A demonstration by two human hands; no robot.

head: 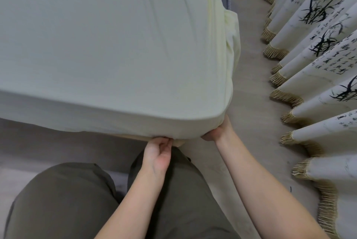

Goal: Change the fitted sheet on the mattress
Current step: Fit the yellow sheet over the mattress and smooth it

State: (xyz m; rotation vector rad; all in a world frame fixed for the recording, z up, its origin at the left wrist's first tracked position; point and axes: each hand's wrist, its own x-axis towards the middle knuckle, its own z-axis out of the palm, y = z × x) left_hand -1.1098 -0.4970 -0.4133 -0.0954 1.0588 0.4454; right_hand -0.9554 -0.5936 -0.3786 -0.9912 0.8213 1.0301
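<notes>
At the bed's near right corner, pale yellow fitted sheet (116,45) stretched over top and down both sides, mattress hidden beneath. Left grip (157,154) clenched on the sheet's lower hem along the near edge, fingers curled, pinching fabric. Right grip (216,132) tucked under the corner just beside it, fingers out of sight; grasping or released, cannot tell. Fringed bamboo-print curtain (318,49) along the wooden floor (251,88), right side.
</notes>
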